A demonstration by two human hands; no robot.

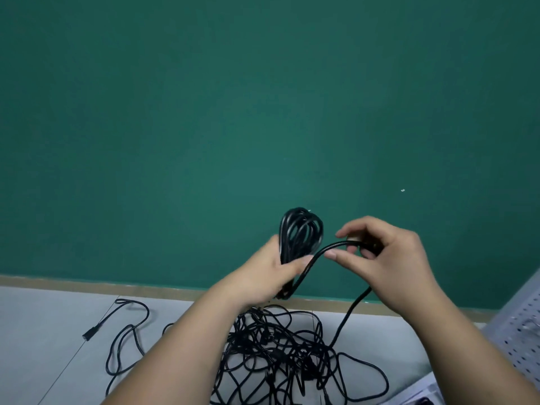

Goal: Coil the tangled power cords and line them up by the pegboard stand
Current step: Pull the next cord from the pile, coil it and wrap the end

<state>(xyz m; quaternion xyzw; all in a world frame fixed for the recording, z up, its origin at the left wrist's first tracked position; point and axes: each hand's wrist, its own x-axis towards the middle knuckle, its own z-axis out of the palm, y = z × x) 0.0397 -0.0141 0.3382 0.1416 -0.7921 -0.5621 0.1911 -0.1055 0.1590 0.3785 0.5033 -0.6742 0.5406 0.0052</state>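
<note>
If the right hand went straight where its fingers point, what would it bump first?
Probably the coil of cord in the left hand; the right hand points at it, but depth is unclear.

coiled black cord [301, 229]: upright, aloft | tangled cords [280, 352]: heaped on floor [58, 331] | pegboard stand [520, 325]: right

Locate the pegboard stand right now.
Head view, far right edge, partly cut off: the pegboard stand is right of the tangled cords on the floor, near the base of the green wall.
</note>
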